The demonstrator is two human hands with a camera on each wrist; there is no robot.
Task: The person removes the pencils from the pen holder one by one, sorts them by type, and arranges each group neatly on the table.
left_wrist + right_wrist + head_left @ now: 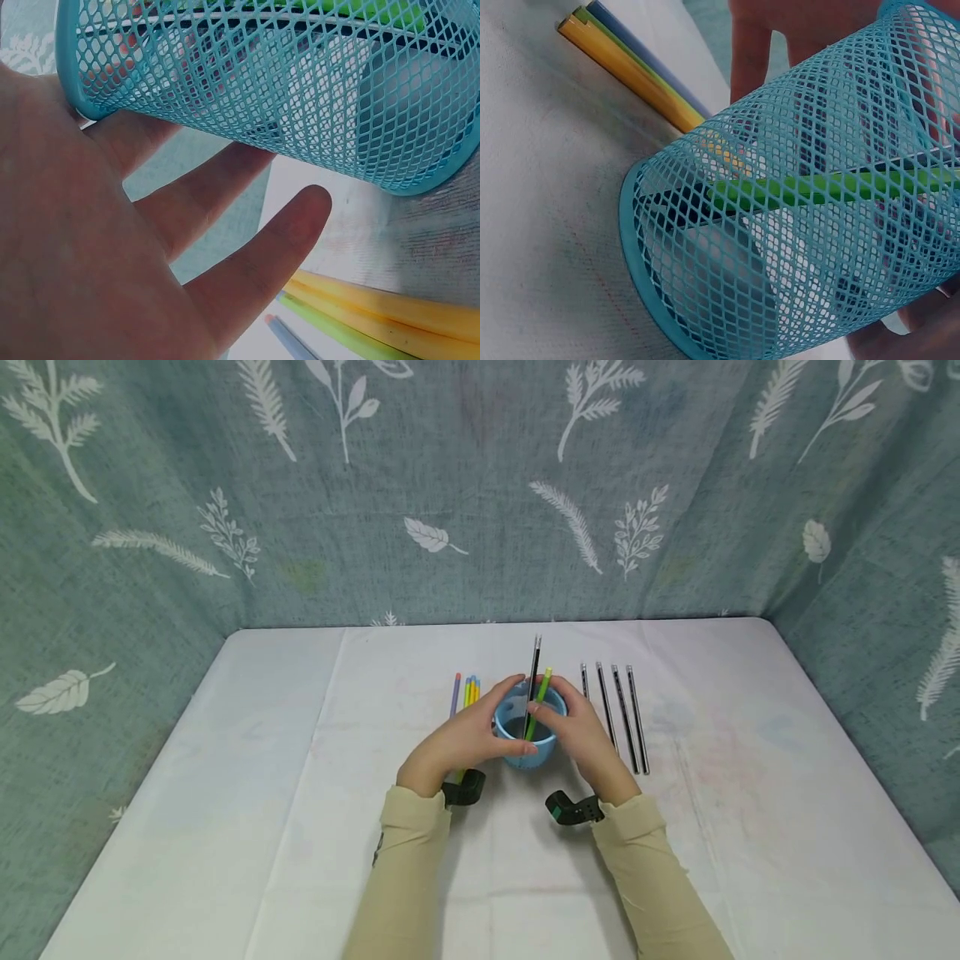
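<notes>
A light-blue mesh pen holder (529, 758) stands on the table between both hands. My left hand (472, 731) grips it, thumb at the front of the rim and fingers behind; two fingers spread free in the left wrist view. Inside lean a black pencil (535, 664) and a green pen (547, 678); the right wrist view shows both through the mesh, the green pen's lower end (724, 195) near the base. My right hand (583, 727) reaches over the right rim, its thumb and forefinger pinching the green pen. Its other fingers are partly hidden behind the holder.
Several black pencils (622, 714) lie in a row right of the holder. Left of it lie a purple pen (455, 695) and yellow, green and blue pens (472, 692), partly hidden by the left hand. A leaf-patterned cloth (480, 485) hangs behind the white-covered table (187, 827).
</notes>
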